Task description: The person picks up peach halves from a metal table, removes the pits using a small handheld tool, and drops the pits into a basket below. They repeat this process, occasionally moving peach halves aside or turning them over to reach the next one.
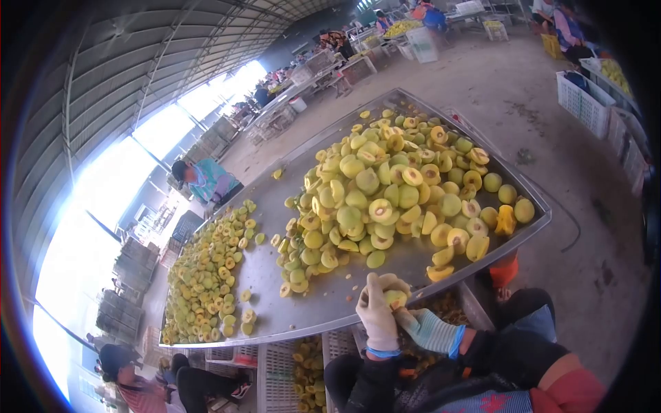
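Just past the table's near edge, my left hand point(381, 310), in a white glove, is closed around a yellow-green peach half point(396, 298). My right hand point(432, 332), in a striped teal and white glove, presses its closed fingers against the lower side of that fruit. Whether it also grips a small tool cannot be made out. Beyond both hands, a big heap of cut peaches point(368, 182) lies on the metal table point(275, 303). Some pieces show a brown stone or an orange hollow. An orange-yellow scrap point(506, 220) sits at the heap's right end.
A second heap of peach halves point(206, 275) covers the table's left side. Under the near edge stand white plastic crates point(279, 375), with cut fruit point(308, 375) among them. One person point(210, 182) works across the table; another point(134, 378) sits at lower left. More crates point(585, 103) stand far right.
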`<move>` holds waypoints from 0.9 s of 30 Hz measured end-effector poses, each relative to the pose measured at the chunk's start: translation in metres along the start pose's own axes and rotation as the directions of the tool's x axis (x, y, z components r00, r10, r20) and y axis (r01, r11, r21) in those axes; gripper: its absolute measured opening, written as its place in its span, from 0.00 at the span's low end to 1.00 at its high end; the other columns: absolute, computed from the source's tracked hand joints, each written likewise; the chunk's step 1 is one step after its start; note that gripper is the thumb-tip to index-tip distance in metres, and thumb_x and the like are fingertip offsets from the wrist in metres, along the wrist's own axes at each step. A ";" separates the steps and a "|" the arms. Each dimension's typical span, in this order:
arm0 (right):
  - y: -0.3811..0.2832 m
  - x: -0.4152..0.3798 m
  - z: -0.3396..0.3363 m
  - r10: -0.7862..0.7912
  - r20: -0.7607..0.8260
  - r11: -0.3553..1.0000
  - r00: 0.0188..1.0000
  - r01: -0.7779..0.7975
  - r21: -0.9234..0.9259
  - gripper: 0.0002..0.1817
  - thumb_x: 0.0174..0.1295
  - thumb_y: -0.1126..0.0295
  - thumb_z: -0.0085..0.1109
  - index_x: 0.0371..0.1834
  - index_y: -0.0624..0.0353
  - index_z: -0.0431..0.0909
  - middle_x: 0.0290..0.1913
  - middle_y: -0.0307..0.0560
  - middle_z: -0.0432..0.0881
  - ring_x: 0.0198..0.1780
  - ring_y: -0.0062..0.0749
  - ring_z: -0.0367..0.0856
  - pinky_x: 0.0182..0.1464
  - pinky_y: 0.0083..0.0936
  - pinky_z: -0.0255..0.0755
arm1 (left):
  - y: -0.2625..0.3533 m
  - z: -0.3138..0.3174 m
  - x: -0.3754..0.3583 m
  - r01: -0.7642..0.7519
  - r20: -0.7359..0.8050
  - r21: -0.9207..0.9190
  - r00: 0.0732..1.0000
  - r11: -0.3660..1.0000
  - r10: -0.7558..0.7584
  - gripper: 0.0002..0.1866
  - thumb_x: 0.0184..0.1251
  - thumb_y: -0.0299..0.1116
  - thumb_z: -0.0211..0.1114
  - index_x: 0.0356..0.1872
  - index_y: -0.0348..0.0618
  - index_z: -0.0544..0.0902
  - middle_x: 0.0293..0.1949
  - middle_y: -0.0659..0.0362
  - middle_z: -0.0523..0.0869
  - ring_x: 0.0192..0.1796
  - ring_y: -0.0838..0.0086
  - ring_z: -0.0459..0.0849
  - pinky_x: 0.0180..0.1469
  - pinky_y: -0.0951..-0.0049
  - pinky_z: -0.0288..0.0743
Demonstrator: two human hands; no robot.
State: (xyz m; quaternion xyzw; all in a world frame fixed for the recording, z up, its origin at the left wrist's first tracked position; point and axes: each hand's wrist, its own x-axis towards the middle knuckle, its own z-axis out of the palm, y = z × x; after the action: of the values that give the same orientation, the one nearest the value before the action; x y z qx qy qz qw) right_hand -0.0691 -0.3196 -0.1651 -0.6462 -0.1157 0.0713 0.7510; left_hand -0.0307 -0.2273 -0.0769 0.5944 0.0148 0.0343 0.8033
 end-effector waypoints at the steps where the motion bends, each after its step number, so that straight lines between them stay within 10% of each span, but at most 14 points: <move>1: -0.009 0.000 -0.009 0.234 0.198 0.944 0.952 -0.271 0.188 0.31 0.76 0.40 0.44 0.36 0.59 0.80 0.23 0.37 0.76 0.24 0.28 0.73 0.29 0.27 0.70 | 0.001 -0.006 0.004 0.050 0.082 -0.026 0.995 0.998 -0.048 0.25 0.78 0.49 0.57 0.38 0.31 0.83 0.28 0.50 0.85 0.29 0.66 0.83 0.36 0.70 0.78; 3: -0.036 -0.002 -0.033 0.464 0.644 0.540 0.609 -0.770 0.339 0.32 0.73 0.34 0.45 0.31 0.54 0.77 0.18 0.32 0.68 0.17 0.25 0.65 0.19 0.25 0.61 | 0.011 -0.011 0.008 0.114 0.216 0.039 0.969 0.993 -0.119 0.25 0.79 0.48 0.56 0.36 0.32 0.84 0.27 0.52 0.86 0.29 0.70 0.83 0.36 0.73 0.76; 9: -0.075 -0.009 -0.022 0.675 0.305 0.707 0.672 -0.707 -0.005 0.33 0.70 0.30 0.43 0.28 0.49 0.71 0.16 0.27 0.57 0.14 0.16 0.51 0.16 0.20 0.45 | 0.022 -0.016 0.007 0.163 0.283 0.266 0.929 0.950 -0.238 0.23 0.79 0.45 0.57 0.34 0.32 0.85 0.28 0.55 0.87 0.29 0.74 0.83 0.35 0.78 0.73; 12: -0.063 -0.013 -0.030 0.553 0.565 0.660 0.613 -0.736 0.152 0.34 0.69 0.28 0.41 0.28 0.49 0.71 0.16 0.29 0.61 0.13 0.18 0.58 0.15 0.22 0.52 | 0.015 -0.021 0.006 0.189 0.335 0.176 0.911 0.966 -0.239 0.22 0.79 0.43 0.57 0.34 0.31 0.85 0.28 0.55 0.87 0.29 0.74 0.83 0.34 0.79 0.73; 17: -0.070 -0.014 -0.026 0.700 0.326 0.679 0.635 -0.733 -0.030 0.33 0.69 0.28 0.43 0.30 0.49 0.70 0.17 0.28 0.60 0.13 0.17 0.55 0.15 0.20 0.50 | 0.007 -0.017 0.007 0.145 0.331 0.373 0.902 0.917 -0.277 0.24 0.79 0.44 0.56 0.32 0.31 0.85 0.27 0.55 0.87 0.28 0.74 0.83 0.34 0.78 0.75; 23: -0.063 -0.020 -0.034 0.505 0.636 0.544 0.583 -0.787 0.290 0.29 0.68 0.31 0.51 0.29 0.46 0.71 0.17 0.26 0.60 0.15 0.12 0.52 0.17 0.15 0.43 | -0.006 -0.021 0.001 0.175 0.291 -0.069 0.945 0.982 -0.148 0.26 0.80 0.46 0.53 0.32 0.30 0.85 0.27 0.53 0.87 0.28 0.73 0.84 0.35 0.76 0.76; 27: -0.073 -0.012 -0.037 0.684 0.500 0.617 0.532 -0.787 -0.007 0.32 0.69 0.28 0.43 0.31 0.48 0.71 0.18 0.27 0.59 0.14 0.15 0.52 0.16 0.18 0.47 | 0.008 -0.018 0.004 0.081 0.365 0.228 0.917 0.970 -0.162 0.26 0.80 0.45 0.52 0.29 0.30 0.83 0.26 0.50 0.86 0.26 0.68 0.84 0.33 0.73 0.76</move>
State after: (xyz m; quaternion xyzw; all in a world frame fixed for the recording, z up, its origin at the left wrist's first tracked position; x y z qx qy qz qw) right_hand -0.0738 -0.3690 -0.0988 -0.5104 0.0052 0.5441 0.6659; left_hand -0.0284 -0.2070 -0.0742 0.6685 -0.1009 -0.1338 0.7246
